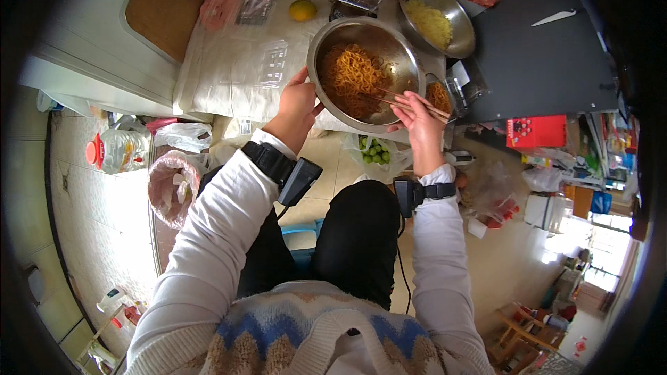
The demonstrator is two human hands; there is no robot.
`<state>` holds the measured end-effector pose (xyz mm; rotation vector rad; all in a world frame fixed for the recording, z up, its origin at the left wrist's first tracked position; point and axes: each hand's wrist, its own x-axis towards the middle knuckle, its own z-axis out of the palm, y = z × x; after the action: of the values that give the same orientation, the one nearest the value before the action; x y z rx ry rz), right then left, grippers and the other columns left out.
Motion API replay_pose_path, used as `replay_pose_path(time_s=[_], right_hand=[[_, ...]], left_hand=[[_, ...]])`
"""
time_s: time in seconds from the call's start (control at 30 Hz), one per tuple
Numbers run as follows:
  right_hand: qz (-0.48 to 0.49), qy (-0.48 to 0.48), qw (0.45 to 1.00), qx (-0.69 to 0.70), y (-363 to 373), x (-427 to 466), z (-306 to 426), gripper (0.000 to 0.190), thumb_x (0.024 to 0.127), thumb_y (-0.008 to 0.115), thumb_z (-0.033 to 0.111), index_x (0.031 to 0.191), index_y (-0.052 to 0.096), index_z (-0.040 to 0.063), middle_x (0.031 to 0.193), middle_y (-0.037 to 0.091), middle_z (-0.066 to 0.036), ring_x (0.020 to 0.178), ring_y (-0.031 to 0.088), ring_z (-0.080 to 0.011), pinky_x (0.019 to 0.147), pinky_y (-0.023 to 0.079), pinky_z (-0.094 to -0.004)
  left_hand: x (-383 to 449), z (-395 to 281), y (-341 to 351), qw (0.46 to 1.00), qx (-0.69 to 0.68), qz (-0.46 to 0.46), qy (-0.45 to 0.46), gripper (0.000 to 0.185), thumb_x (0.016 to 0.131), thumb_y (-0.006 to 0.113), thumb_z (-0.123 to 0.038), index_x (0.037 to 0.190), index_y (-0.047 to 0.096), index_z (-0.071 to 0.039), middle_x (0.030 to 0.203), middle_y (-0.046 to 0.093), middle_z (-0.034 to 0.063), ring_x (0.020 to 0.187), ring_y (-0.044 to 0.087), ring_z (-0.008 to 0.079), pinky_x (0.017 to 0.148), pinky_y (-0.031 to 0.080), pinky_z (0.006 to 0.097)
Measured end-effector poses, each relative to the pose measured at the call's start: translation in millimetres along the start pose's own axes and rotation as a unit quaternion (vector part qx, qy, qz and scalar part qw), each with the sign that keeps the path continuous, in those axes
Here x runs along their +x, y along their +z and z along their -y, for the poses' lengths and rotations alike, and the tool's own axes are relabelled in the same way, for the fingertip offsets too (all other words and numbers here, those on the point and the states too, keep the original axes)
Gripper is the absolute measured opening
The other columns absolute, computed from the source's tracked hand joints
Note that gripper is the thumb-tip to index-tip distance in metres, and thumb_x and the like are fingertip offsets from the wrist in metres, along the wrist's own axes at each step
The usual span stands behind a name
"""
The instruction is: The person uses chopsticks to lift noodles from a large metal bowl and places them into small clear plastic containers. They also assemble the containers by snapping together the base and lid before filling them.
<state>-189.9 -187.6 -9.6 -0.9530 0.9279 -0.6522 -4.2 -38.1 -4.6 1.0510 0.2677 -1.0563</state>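
A large stainless steel bowl [404,57] stands at the table's near edge and holds reddish-brown noodles [357,70]. My left hand [298,104] grips its left rim. With my right hand [418,120], at the lower right rim, I hold a pair of wooden chopsticks [435,109], whose tips reach into the noodles. Just beyond my right hand, a smaller container of similar noodles [437,95] is partly hidden. Behind and to the right, a second steel bowl [461,23] contains pale yellow shreds [430,23].
A clear plastic tray [273,64] lies left of the large bowl, with a yellow-orange fruit [303,10] behind it. A white knife [553,17] rests on the dark surface [531,67] at right. Below the table are a bag of green fruit [374,151] and a lined bin [169,187].
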Motion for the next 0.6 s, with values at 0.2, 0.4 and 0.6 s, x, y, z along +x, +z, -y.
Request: replay_pose_path(time_s=[0.2, 0.4, 0.6], right_hand=[[-0.027, 0.043, 0.987, 0.154, -1, -1, -7, 0.018, 0.086, 0.056, 0.012, 0.097, 0.056, -0.002, 0.097, 0.060, -0.018, 0.089, 0.061, -0.0267, 0.081, 0.052, -0.0314], [-0.078, -0.055, 0.975, 0.199, -3, -16, 7, 0.015, 0.087, 0.052, 0.010, 0.094, 0.053, -0.004, 0.096, 0.059, -0.019, 0.089, 0.060, -0.0265, 0.082, 0.052, -0.0326], [-0.058, -0.195, 0.971, -0.122, 3, -48, 58, 0.020, 0.089, 0.052, 0.013, 0.099, 0.055, -0.004, 0.094, 0.060, -0.015, 0.076, 0.063, -0.0199, 0.069, 0.055, -0.0282]], left_hand=[[-2, 1, -2, 1.000, 0.005, -0.001, -0.005, 0.048, 0.086, 0.037, 0.003, 0.129, 0.043, -0.017, 0.096, 0.055, -0.0014, 0.089, 0.051, 0.0124, 0.087, 0.041, 0.0363], [2, 4, -6, 1.000, -0.009, 0.029, 0.001, 0.046, 0.085, 0.037, 0.003, 0.128, 0.042, -0.014, 0.098, 0.057, 0.0013, 0.089, 0.053, 0.0144, 0.088, 0.042, 0.0389], [2, 5, -7, 0.999, -0.025, 0.032, 0.006, 0.043, 0.085, 0.039, 0.001, 0.126, 0.044, -0.012, 0.096, 0.057, 0.0018, 0.091, 0.053, 0.0146, 0.087, 0.043, 0.0384]])
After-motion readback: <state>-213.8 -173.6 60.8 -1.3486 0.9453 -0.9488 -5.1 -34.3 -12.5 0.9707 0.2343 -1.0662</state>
